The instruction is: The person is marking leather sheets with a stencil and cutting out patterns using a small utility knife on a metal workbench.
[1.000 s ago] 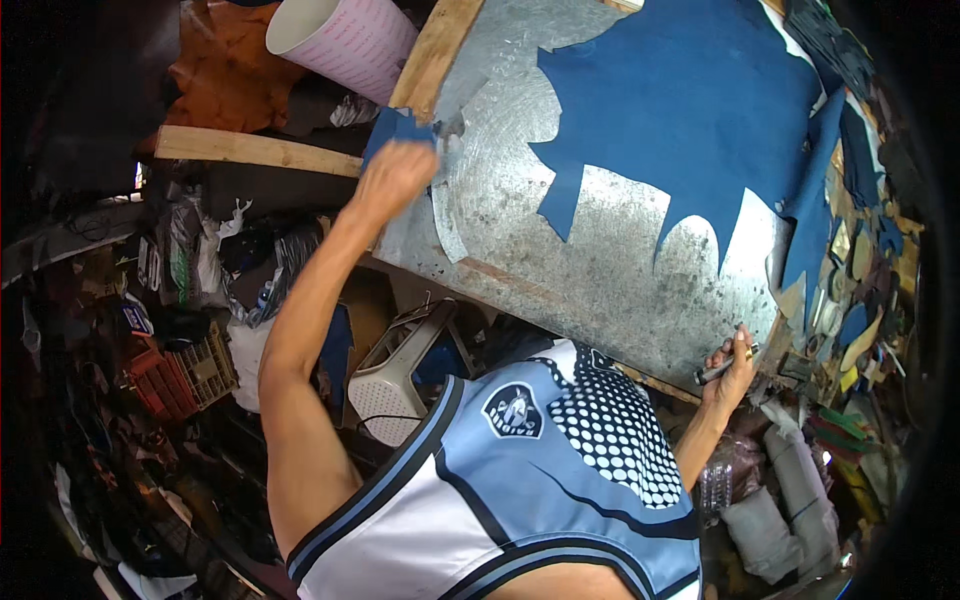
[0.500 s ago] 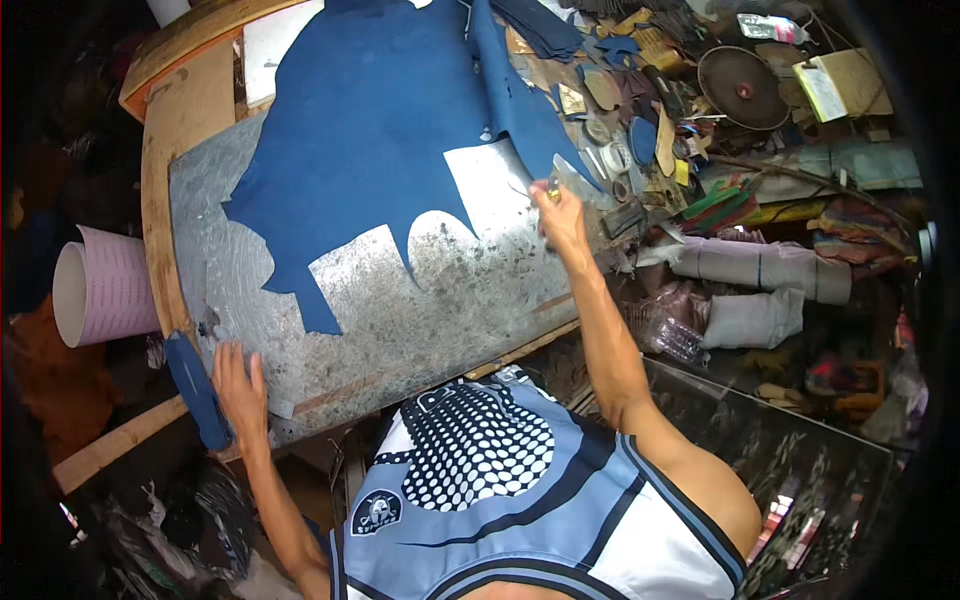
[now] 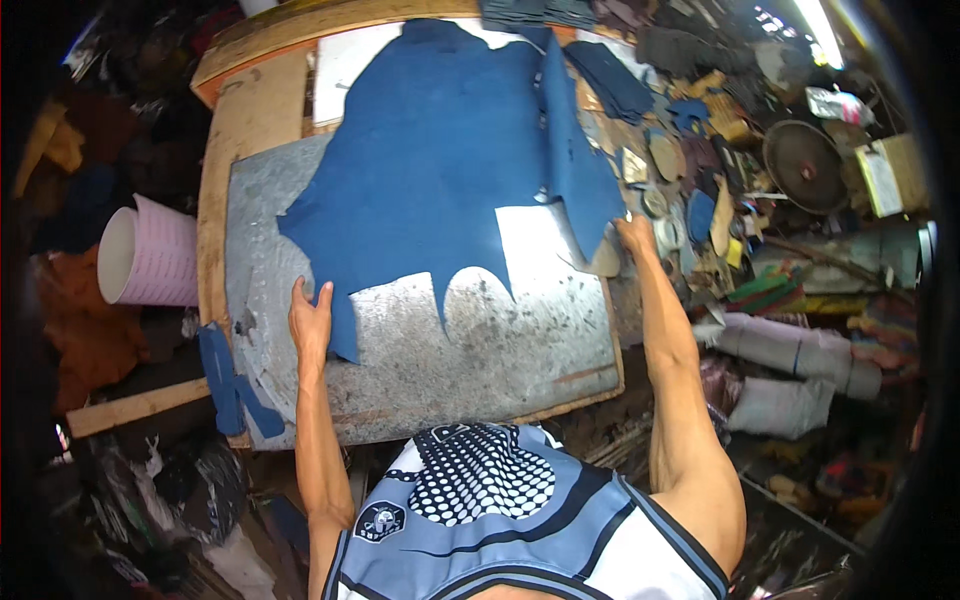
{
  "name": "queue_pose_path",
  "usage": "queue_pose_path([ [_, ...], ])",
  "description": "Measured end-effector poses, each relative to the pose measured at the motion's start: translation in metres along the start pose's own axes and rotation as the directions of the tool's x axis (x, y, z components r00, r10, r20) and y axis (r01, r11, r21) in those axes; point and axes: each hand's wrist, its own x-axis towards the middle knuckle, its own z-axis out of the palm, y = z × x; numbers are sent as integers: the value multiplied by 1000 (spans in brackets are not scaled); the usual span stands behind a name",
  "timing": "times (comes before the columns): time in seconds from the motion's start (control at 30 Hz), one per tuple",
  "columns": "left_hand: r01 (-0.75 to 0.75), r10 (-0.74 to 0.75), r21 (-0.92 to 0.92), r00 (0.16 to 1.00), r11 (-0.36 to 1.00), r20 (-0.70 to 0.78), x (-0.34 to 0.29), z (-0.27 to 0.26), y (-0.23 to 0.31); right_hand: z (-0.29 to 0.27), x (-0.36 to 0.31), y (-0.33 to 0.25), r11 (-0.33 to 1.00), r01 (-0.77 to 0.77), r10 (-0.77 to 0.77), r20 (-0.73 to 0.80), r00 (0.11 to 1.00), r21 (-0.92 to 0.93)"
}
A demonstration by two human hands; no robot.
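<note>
A large blue leather hide (image 3: 440,150) lies spread over a grey metal-topped board (image 3: 480,350). Angular and rounded cut-outs notch its near edge, and its right side is rolled into a fold (image 3: 575,180). My left hand (image 3: 311,318) is open at the hide's lower left edge, thumb and fingers apart. At the hide's right edge is my right hand (image 3: 636,234), its fingers closed. A small bright spot shows at those fingertips, but what they hold is too small to tell. Blue leather strips (image 3: 225,380) hang at the board's near left corner.
A pinkish roll of sheet (image 3: 150,255) stands left of the board. Leather scraps, tins and tools crowd the right side, with a round dark pan-like disc (image 3: 803,167) among them. Wrapped rolls (image 3: 795,350) lie farther right. A wooden bar (image 3: 138,407) juts out at left.
My left hand has moved from the board's near left corner up to the hide's edge. My right hand, which held a yellow-handled blade, has moved right. Another blue strip hangs at the corner.
</note>
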Motion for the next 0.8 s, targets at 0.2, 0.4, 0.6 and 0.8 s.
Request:
queue_pose_path([
  [0.2,431,-190,-410,839,804,509,45,-3,0,-6,23,14,994,-112,112,-7,994,12],
  [0.4,145,-103,-290,983,946,154,25,-82,16,-110,-49,-54,962,111,-99,-59,993,248],
  [0.6,207,-120,-500,972,841,202,-16,-155,-25,-184,-165,-44,966,93,-106,41,994,242],
  [0.8,311,-120,-356,876,881,467,-24,-149,-66,-136,-198,-23,998,-23,31,124,992,-66],
])
